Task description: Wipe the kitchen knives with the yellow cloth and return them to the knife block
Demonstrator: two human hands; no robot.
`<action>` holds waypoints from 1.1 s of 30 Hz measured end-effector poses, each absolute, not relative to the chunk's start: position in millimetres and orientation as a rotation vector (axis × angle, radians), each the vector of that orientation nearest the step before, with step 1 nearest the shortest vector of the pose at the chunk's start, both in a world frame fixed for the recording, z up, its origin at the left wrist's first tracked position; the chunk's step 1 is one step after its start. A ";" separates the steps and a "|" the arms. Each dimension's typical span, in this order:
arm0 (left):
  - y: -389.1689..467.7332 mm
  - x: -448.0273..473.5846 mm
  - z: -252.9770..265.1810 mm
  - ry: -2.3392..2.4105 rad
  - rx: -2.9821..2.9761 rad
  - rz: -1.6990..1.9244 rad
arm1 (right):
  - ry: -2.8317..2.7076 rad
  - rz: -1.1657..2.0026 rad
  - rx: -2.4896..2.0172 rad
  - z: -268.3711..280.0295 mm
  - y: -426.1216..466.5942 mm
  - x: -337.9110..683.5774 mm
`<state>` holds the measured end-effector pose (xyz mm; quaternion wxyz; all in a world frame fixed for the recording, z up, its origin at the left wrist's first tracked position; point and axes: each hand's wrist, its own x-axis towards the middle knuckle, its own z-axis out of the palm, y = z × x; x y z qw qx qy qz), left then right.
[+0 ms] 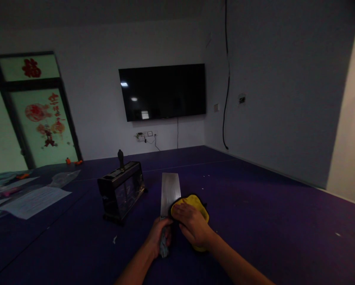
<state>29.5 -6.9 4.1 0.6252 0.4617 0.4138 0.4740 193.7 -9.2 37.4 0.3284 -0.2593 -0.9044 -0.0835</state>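
My left hand (159, 234) is wrapped round the grey handle of a cleaver (170, 187), whose broad metal blade points away from me. A yellow cloth (199, 204) with a dark edge is under my right hand (193, 222), which presses it against the right side of the blade near the handle. Part of the cloth hangs below my right wrist. To the left of the cleaver, apart from both hands, stands a black knife block (122, 194) with see-through sides and one dark handle (121, 159) sticking up from its top.
The purple surface (254, 221) carries small white scraps. Papers (36, 201) and clear plastic (64, 179) lie at the left, with small orange things (73, 161) farther back. A television (162, 93) hangs on the far wall, and a black cable (226, 103) runs down the right one.
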 end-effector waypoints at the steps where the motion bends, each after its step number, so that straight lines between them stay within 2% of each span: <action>1: -6.0 29.1 3.7 0.950 1.060 1.088 | -2.379 -0.202 -0.664 38.2 -10.2 192.7; 9: -4.5 28.1 1.6 0.946 1.049 1.098 | -2.399 -0.129 -0.666 39.6 -9.5 191.7; 20: -6.4 30.0 3.4 0.916 1.048 1.037 | -2.229 -0.291 -0.932 31.8 4.4 199.4; 33: -5.4 30.8 0.3 0.951 1.017 1.140 | -2.385 -0.152 -0.737 36.8 -3.5 196.0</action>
